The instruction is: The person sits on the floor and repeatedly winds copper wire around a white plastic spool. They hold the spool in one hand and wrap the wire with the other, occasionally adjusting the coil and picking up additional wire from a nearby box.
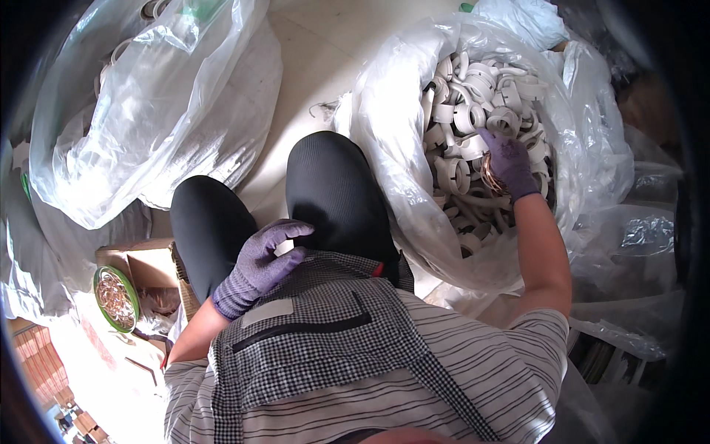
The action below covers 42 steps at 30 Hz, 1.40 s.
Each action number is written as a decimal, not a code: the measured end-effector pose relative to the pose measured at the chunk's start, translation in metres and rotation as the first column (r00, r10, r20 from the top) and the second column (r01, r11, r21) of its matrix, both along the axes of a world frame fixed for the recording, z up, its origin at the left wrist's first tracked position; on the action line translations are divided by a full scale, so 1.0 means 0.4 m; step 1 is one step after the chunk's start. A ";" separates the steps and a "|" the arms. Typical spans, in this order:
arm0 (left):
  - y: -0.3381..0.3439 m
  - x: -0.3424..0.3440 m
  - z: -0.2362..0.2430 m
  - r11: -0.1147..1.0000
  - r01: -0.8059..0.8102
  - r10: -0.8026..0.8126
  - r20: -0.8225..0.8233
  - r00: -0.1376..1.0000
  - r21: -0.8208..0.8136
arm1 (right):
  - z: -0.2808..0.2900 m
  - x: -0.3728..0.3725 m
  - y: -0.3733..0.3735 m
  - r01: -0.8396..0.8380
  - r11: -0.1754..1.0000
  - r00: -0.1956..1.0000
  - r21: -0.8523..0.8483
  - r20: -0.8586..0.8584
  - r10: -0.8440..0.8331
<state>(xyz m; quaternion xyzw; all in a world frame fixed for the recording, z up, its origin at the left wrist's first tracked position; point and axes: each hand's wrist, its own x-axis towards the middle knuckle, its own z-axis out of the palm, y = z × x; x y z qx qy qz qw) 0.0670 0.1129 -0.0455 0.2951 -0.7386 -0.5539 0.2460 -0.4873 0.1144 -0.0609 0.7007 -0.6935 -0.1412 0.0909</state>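
My right hand (510,164), in a purple knit glove, reaches into a large clear plastic bag (396,148) on the right. Thin copper-coloured rings (489,175) are bunched against its palm, under the curled fingers. The fingertips are at the white plastic ring-shaped parts (469,117) that fill the bag, some with curved arms; whether they grip one is hidden. Over my lap, my left hand (268,259), gloved the same, is open with thumb and fingers apart. A small pale patch shows between them; I cannot tell what it is.
Another big clear bag (159,96) stands at the left. Beside my left leg are a cardboard box (151,265) and a green-rimmed round container (116,299) with many small copper-coloured pieces. More plastic bags (629,244) lie beyond my right arm. Pale floor (307,55) shows between the bags.
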 end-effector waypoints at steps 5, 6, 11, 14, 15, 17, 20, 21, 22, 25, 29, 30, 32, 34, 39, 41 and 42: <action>0.004 0.011 -0.002 1.000 0.000 0.000 0.014 1.000 0.000 | 0.072 -0.129 0.021 -0.181 0.940 0.983 -0.290 -0.031 0.179; 0.008 0.021 -0.004 1.000 -0.025 0.025 0.014 1.000 0.003 | 0.143 -0.118 0.026 -0.125 0.934 0.981 -0.335 0.101 0.168; 0.013 0.016 -0.023 0.992 -0.100 0.101 -0.012 0.995 0.079 | 0.338 -0.152 0.132 0.370 0.648 0.848 -0.666 0.526 0.057; -0.016 -0.011 0.030 0.990 -0.044 0.044 -0.008 0.999 -0.133 | 0.381 -0.122 0.130 0.420 0.656 0.826 -0.627 0.564 0.011; -0.028 -0.022 0.054 0.962 -0.053 0.051 -0.015 0.999 -0.268 | 0.407 -0.050 0.114 0.533 0.755 0.577 -0.381 0.817 0.004; -0.047 -0.068 0.100 0.855 -0.066 0.056 -0.034 0.998 -0.515 | 0.383 -0.011 0.101 -0.192 0.909 0.933 -0.369 0.220 0.286; -0.066 -0.113 0.184 0.731 -0.054 0.042 -0.033 0.999 -0.680 | 0.260 0.234 0.017 0.145 0.959 0.103 0.242 0.961 -0.258; -0.074 -0.122 0.193 0.679 -0.048 0.042 -0.027 0.999 -0.732 | 0.220 0.340 -0.002 0.000 0.972 0.142 0.233 0.963 -0.231; -0.081 -0.137 0.189 0.699 -0.074 0.040 -0.065 0.997 -0.711 | 0.186 0.436 -0.016 -0.119 0.968 0.175 0.221 0.964 -0.199; -0.112 -0.124 0.122 0.728 -0.007 0.029 0.021 0.999 -0.685 | 0.157 0.612 -0.042 -0.271 0.839 0.017 0.473 0.873 -0.487; -0.106 -0.083 -0.012 0.791 -0.170 0.174 -0.050 0.984 -0.588 | 0.142 0.680 -0.029 -0.061 0.922 -0.094 0.382 0.917 -0.387; -0.097 -0.084 -0.023 0.780 -0.202 0.213 -0.052 0.976 -0.592 | 0.132 0.676 -0.022 -0.016 0.969 -0.135 0.247 0.960 -0.246; -0.098 -0.101 -0.017 0.782 -0.242 0.265 -0.045 0.963 -0.575 | 0.144 0.662 -0.012 0.108 0.973 -0.380 0.204 0.913 -0.149; -0.114 -0.137 0.010 0.815 -0.238 0.289 0.014 0.957 -0.528 | 0.166 0.667 -0.003 0.184 0.958 -0.474 0.218 0.874 -0.108; -0.162 -0.167 0.032 0.843 -0.109 0.117 -0.018 0.993 -0.527 | 0.144 0.671 -0.026 0.078 0.969 -0.772 0.235 0.629 -0.091; -0.176 -0.166 0.022 0.957 -0.062 0.006 -0.196 0.981 -0.283 | 0.156 0.696 -0.028 0.192 0.961 -0.605 0.201 0.795 -0.045; -0.180 -0.162 0.001 0.998 -0.001 -0.020 -0.354 0.935 -0.059 | 0.152 0.691 -0.026 0.163 0.968 -0.641 0.188 0.767 -0.041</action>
